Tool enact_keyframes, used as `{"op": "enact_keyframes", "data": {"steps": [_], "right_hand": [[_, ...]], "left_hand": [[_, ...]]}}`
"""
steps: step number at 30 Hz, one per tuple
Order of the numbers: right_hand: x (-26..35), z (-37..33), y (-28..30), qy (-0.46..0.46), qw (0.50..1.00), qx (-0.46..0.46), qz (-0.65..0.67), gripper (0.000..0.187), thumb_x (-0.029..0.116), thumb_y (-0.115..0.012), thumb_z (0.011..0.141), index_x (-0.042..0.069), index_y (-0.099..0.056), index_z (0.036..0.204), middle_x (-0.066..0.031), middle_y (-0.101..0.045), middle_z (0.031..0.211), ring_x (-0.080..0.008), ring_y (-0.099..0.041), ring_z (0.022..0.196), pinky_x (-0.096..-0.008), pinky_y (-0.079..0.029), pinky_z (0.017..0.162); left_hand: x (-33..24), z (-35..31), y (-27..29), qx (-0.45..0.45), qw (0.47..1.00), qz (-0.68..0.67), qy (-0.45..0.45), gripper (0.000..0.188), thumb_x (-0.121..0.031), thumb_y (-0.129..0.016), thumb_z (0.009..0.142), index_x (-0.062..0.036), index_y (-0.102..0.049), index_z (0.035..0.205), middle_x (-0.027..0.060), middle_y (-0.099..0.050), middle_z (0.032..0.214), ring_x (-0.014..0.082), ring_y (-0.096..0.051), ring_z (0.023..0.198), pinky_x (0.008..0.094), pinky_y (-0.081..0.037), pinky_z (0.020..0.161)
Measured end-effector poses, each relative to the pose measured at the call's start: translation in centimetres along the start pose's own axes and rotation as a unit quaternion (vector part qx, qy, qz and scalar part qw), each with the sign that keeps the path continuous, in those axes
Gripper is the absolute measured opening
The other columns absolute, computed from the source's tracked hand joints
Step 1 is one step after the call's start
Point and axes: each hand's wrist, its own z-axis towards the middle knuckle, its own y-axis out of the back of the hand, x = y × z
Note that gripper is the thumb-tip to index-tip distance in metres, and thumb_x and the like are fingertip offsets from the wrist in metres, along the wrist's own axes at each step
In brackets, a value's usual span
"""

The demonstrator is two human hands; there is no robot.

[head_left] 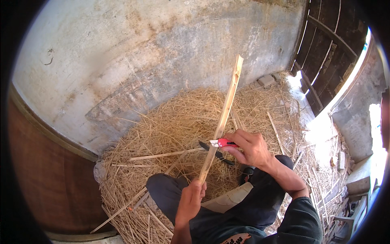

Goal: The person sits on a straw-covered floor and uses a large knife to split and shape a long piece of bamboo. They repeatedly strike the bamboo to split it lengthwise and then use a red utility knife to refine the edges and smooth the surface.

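Observation:
My left hand (190, 200) is closed round the lower end of a long split bamboo strip (227, 103), which slants up and away toward the wall. In my right hand (252, 148) is a red utility knife (226, 142), gripped between thumb and fingers. Its blade end meets the strip about midway along. Beneath the strip, a dark curved blade-like tool (221, 156) lies on the straw in front of my folded legs; the strip hides part of it.
Straw (170, 118) covers the floor, with several loose strips such as a pale one (166, 155) on it. A stained wall (162, 53) stands ahead, a brown panel (44, 175) at left. Bricks (266, 80) sit by the wooden plank door (325, 44).

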Motion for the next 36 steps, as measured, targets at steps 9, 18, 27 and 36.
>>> {"op": "enact_keyframes", "data": {"steps": [9,18,27,36], "right_hand": [[-0.2,0.1,-0.6,-0.007,1.0,-0.019,-0.001,0.026,0.027,-0.078,0.09,0.011,-0.072,0.11,-0.0034,-0.063,0.077,-0.022,-0.065,0.059,-0.0353,-0.051,0.049],[-0.8,0.0,-0.7,0.02,0.999,-0.009,-0.038,0.025,0.026,-0.078,0.089,0.011,-0.073,0.108,-0.0026,-0.062,0.077,-0.0197,-0.064,0.056,-0.0344,-0.05,0.047],[-8.6,3.5,7.1,-0.289,0.931,-0.21,-0.076,0.026,0.025,-0.065,0.103,0.002,-0.074,0.11,-0.004,-0.069,0.071,-0.0114,-0.058,0.059,-0.0314,-0.047,0.053],[-2.2,2.8,2.1,-0.307,0.908,-0.035,0.283,0.038,0.028,-0.069,0.101,-0.003,-0.066,0.123,-0.0063,-0.07,0.1,-0.0111,-0.065,0.084,-0.0259,-0.054,0.077]], "left_hand": [[0.1,-0.2,-0.7,-0.034,0.995,0.086,-0.036,0.044,-0.03,-0.031,0.114,0.0,-0.055,0.092,0.0081,-0.05,0.068,0.0171,-0.049,0.061,0.0346,-0.041,0.059],[-0.1,-0.6,-0.7,-0.05,0.994,0.097,-0.03,0.042,-0.027,-0.033,0.113,0.0001,-0.055,0.089,0.0098,-0.051,0.066,0.0196,-0.052,0.059,0.0351,-0.043,0.059],[4.7,-4.7,0.8,0.005,0.997,0.073,0.033,0.047,-0.036,-0.034,0.112,-0.0016,-0.057,0.09,0.003,-0.047,0.064,0.0118,-0.044,0.055,0.0301,-0.035,0.052],[3.4,-0.8,4.0,0.135,0.953,-0.186,0.2,0.054,-0.046,-0.033,0.112,-0.0013,-0.06,0.101,-0.0036,-0.038,0.064,0.007,-0.036,0.053,0.0244,-0.03,0.047]]}}
